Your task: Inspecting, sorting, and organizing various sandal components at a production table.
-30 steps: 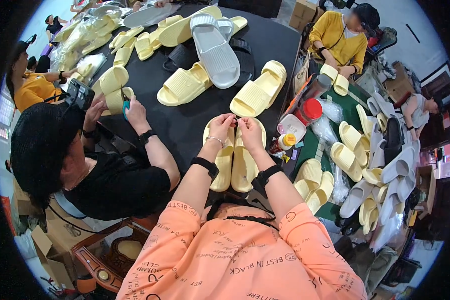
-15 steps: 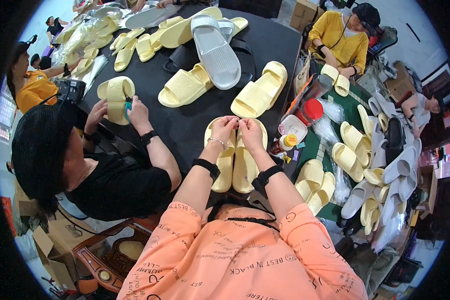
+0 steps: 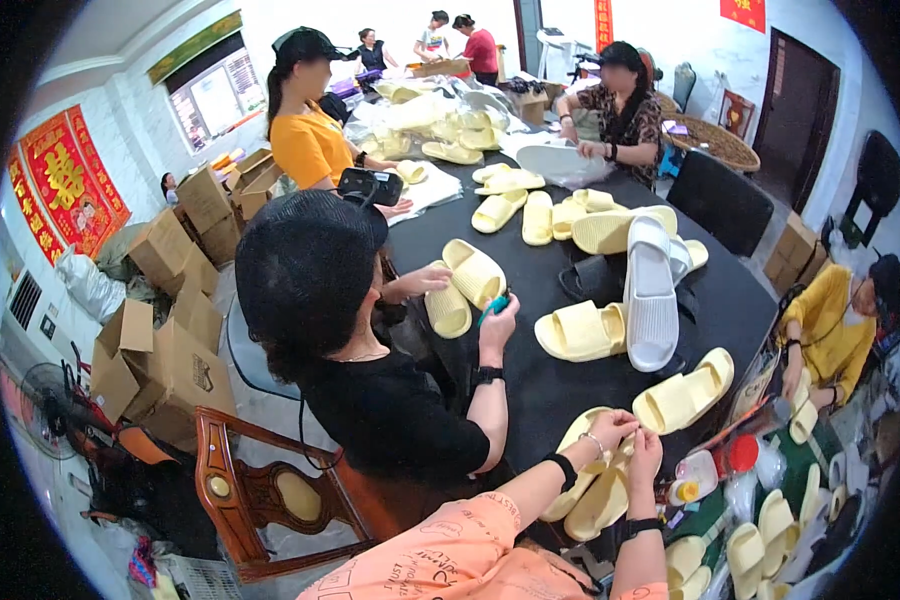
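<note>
My left hand and my right hand meet, fingertips pinched close together, above a pair of pale yellow slide slippers. Whatever lies between the fingertips is too small to make out. The slippers rest side by side near the table edge in front of me, partly covered by my hands and wrists. Just beyond them lies another yellow slipper pair. To my left, a co-worker in a black cap holds a teal-handled tool against a yellow slipper.
On the black table are a grey slipper, more yellow slippers and bagged ones farther back. At right stand a red-lidded jar and a yellow-capped bottle. A wooden chair and cardboard boxes are at left.
The view has swung left, bringing in more of the room. My hands stay pinched together over the same slippers. The co-worker's two slippers, earlier held close together, now sit side by side.
</note>
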### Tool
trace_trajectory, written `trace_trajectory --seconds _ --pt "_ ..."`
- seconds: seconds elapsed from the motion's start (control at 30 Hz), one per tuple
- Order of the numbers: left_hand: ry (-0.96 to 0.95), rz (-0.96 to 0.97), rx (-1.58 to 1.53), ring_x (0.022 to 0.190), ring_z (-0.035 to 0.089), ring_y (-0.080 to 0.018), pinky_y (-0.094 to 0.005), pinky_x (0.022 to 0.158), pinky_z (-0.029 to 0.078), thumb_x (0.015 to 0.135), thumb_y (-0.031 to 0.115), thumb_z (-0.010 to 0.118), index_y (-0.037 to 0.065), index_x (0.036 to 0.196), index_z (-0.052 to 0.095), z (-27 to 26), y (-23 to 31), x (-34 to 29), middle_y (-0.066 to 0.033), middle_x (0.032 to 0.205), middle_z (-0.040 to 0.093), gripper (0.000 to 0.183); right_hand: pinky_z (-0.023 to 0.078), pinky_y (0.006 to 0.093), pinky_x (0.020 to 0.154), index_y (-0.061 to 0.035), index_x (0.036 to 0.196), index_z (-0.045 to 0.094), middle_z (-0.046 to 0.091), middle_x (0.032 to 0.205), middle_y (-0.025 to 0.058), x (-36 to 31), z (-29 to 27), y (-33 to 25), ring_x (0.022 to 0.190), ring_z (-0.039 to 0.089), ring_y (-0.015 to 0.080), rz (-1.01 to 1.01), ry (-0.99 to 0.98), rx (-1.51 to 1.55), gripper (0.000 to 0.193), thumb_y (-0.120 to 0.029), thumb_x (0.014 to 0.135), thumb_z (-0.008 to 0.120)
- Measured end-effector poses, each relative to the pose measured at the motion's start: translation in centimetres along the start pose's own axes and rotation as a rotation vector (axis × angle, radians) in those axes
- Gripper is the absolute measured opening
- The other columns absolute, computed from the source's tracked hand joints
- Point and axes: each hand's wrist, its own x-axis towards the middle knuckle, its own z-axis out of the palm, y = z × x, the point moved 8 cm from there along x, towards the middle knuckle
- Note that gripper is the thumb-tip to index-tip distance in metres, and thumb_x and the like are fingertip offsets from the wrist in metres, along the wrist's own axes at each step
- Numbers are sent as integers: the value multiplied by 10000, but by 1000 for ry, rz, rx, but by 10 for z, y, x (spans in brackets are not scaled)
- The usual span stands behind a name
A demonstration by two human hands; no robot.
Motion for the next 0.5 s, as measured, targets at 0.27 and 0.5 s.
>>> trace_trajectory --seconds 0.27,0.5 --pt "-41 -7 -16 713 527 -66 -204 656 439 772 135 601 15 875 577 4 0 2 0 789 579 161 388 194 619 -11 801 499 519 750 13 2 0 10 670 464 58 85 -13 190 105 -90 851 451" --pt "-78 15 -124 653 522 -75 -206 612 433 748 123 624 15 848 580 7 -2 6 -8 732 576 153 390 192 613 -13 795 495 527 753 15 2 2 3 667 473 59 63 30 229 116 -98 857 447"
